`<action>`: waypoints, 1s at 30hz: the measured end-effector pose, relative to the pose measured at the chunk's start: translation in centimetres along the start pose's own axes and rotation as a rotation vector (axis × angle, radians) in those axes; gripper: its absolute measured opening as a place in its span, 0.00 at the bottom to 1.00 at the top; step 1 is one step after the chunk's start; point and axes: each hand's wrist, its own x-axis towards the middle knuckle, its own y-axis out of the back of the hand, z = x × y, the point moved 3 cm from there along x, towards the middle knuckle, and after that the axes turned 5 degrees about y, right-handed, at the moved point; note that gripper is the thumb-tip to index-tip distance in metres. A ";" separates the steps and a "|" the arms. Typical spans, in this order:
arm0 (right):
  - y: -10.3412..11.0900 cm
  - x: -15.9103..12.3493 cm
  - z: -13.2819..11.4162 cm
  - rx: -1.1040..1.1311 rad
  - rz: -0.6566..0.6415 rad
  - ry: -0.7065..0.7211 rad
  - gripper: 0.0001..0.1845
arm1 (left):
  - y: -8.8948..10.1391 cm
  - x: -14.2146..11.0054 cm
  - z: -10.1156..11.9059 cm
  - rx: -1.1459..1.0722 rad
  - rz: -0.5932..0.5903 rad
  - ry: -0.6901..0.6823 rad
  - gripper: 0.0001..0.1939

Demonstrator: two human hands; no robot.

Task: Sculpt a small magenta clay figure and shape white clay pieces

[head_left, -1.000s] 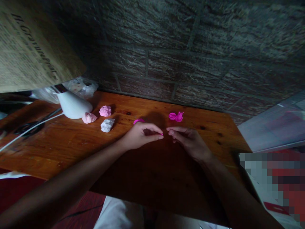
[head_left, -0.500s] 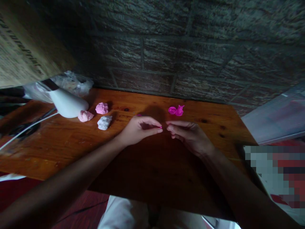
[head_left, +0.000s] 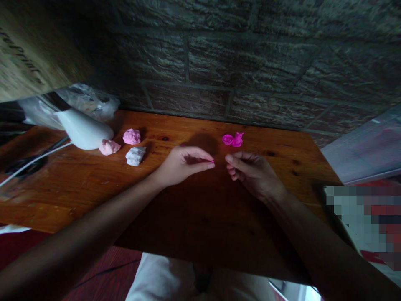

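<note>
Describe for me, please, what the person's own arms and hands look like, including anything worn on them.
The left hand and right hand are bare, with no gloves, and no watch or bracelet shows at either wrist. No sleeve shows on the left forearm or right forearm. Pale clothing covers the lap.

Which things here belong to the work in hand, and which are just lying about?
Likely in the work:
- magenta bit in the left hand's grip
- magenta shapes
- white lump, brighter pink lump, paler pink lump

Likely just lying about:
- lamp
- clear plastic
</note>
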 end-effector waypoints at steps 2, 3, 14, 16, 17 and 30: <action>0.2 0.1 0.2 0.021 0.009 -0.005 0.16 | 0.0 0.0 0.0 0.007 0.001 0.004 0.09; 0.3 0.1 0.2 0.025 0.006 -0.012 0.17 | 0.0 0.0 -0.1 0.011 0.001 0.009 0.10; 0.7 0.1 0.4 0.014 -0.045 -0.060 0.14 | 0.0 0.0 -0.1 0.012 0.001 0.022 0.11; 0.6 0.1 0.4 0.028 -0.071 -0.056 0.15 | 0.0 0.1 -0.1 0.006 -0.010 0.021 0.11; 0.6 0.0 0.4 0.035 -0.091 -0.053 0.16 | -0.1 0.1 -0.1 0.002 -0.018 0.018 0.11; -0.4 -0.5 0.2 0.018 -0.165 -0.054 0.15 | 0.2 0.1 -0.2 0.026 -0.008 -0.009 0.13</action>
